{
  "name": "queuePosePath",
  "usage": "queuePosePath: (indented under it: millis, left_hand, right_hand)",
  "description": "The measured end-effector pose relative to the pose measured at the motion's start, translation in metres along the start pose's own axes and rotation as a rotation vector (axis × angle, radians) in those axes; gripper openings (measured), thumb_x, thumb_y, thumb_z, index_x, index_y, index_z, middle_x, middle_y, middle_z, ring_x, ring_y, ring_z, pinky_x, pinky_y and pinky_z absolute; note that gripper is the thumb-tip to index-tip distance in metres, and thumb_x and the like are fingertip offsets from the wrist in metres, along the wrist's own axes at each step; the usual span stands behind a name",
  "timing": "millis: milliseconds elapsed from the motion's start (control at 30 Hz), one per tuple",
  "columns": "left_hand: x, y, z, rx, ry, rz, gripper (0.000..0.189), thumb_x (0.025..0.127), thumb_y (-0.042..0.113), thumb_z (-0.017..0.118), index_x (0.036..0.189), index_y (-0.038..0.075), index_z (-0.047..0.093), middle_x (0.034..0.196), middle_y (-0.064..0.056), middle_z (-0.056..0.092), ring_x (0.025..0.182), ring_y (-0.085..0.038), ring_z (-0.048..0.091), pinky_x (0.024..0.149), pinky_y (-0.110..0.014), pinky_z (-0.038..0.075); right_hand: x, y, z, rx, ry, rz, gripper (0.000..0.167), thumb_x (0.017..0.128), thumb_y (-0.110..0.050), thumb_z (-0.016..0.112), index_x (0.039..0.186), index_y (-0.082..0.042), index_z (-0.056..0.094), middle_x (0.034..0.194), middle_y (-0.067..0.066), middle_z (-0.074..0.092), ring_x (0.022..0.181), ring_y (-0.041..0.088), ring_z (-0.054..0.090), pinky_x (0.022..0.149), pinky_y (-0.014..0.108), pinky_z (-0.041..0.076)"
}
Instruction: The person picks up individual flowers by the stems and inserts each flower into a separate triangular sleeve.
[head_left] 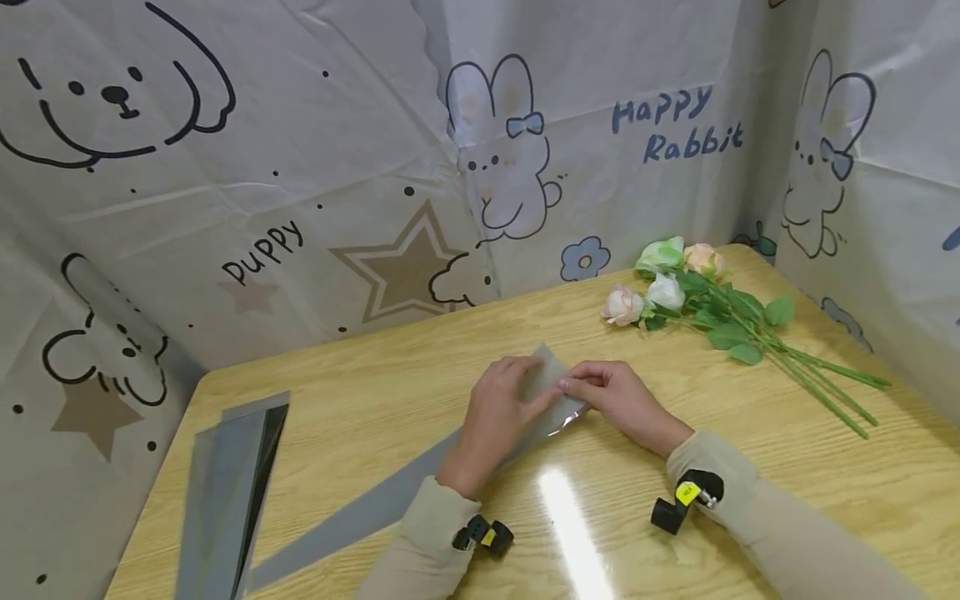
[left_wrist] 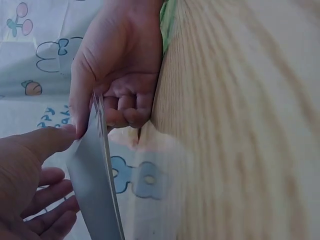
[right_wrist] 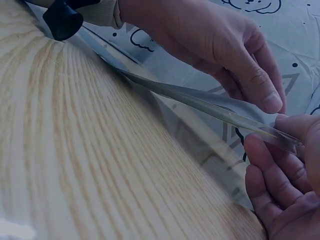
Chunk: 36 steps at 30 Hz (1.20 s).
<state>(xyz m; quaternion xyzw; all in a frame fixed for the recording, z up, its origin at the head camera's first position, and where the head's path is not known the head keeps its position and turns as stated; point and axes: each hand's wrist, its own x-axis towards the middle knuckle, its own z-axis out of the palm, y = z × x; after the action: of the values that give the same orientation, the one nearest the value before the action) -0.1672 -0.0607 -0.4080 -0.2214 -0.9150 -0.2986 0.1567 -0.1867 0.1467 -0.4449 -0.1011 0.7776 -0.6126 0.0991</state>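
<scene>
A long grey strip of folded wrapping sheet (head_left: pixel 390 492) lies slantwise over the table, its raised far end between both hands. The right hand (head_left: pixel 626 404) pinches that end's edge between thumb and curled fingers; its fingers (right_wrist: pixel 272 172) show below the clear, shiny edge in the right wrist view. The left hand (head_left: pixel 491 417) reaches over the strip, its thumb stretched along the sheet to the right thumb. In the left wrist view, the left fingers (left_wrist: pixel 50 200) are spread loosely beside the folded sheet (left_wrist: pixel 92 175), while the thumb touches its upper edge.
A stack of grey folded sheets (head_left: pixel 225 483) lies at the table's left. Artificial roses (head_left: pixel 663 292) with green stems (head_left: pixel 817 367) lie at the back right. A printed cloth (head_left: pixel 300 183) hangs behind the wooden table (head_left: pixel 360 392) and along its sides.
</scene>
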Motion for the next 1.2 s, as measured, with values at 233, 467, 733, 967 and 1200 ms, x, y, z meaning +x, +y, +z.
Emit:
queuePosePath:
  millis: [233, 467, 733, 967, 1200]
  left_hand:
    - [-0.001, 0.0, 0.0, -0.021, -0.059, -0.049, 0.044, 0.094, 0.038, 0.076, 0.124, 0.007, 0.073, 0.122, -0.01, 0.077, 0.115, -0.026, 0.072, 0.099, -0.042, 0.06]
    - [0.001, 0.002, 0.0, -0.055, -0.11, -0.04, 0.034, 0.097, 0.032, 0.072, 0.12, 0.007, 0.076, 0.116, -0.008, 0.079, 0.107, -0.024, 0.075, 0.091, -0.039, 0.062]
    - [0.001, 0.001, -0.006, -0.13, -0.132, -0.073, 0.027, 0.1, 0.027, 0.07, 0.118, 0.008, 0.077, 0.112, -0.007, 0.08, 0.102, -0.02, 0.076, 0.088, -0.038, 0.063]
    - [0.002, -0.001, -0.015, -0.227, -0.219, -0.112, 0.023, 0.103, 0.026, 0.065, 0.116, 0.01, 0.077, 0.114, -0.006, 0.08, 0.101, -0.019, 0.075, 0.088, -0.037, 0.063]
    - [0.002, -0.001, -0.019, -0.245, -0.221, -0.123, 0.03, 0.105, 0.03, 0.061, 0.124, 0.01, 0.074, 0.123, -0.007, 0.077, 0.11, -0.022, 0.073, 0.092, -0.04, 0.063]
  right_hand:
    - [0.0, -0.001, -0.001, -0.008, 0.001, 0.004, 0.031, 0.1, -0.031, 0.07, 0.112, -0.002, 0.074, 0.092, -0.007, 0.074, 0.08, 0.004, 0.063, 0.07, 0.02, 0.054]
    - [-0.002, -0.003, -0.002, 0.106, -0.045, -0.014, 0.034, 0.105, -0.025, 0.063, 0.118, 0.005, 0.07, 0.1, -0.009, 0.073, 0.089, 0.005, 0.069, 0.077, 0.027, 0.063]
    - [-0.001, -0.003, 0.0, 0.15, 0.024, -0.026, 0.032, 0.109, -0.019, 0.049, 0.131, 0.003, 0.059, 0.108, 0.002, 0.07, 0.083, 0.01, 0.071, 0.075, 0.029, 0.062]
    - [-0.002, 0.0, 0.0, -0.043, 0.033, -0.171, 0.036, 0.099, -0.003, 0.059, 0.135, -0.008, 0.062, 0.129, 0.019, 0.059, 0.092, 0.01, 0.064, 0.067, 0.03, 0.059]
    - [-0.002, 0.002, -0.002, -0.033, 0.009, -0.158, 0.019, 0.104, -0.013, 0.062, 0.111, -0.001, 0.075, 0.093, 0.002, 0.072, 0.073, 0.01, 0.063, 0.066, 0.026, 0.055]
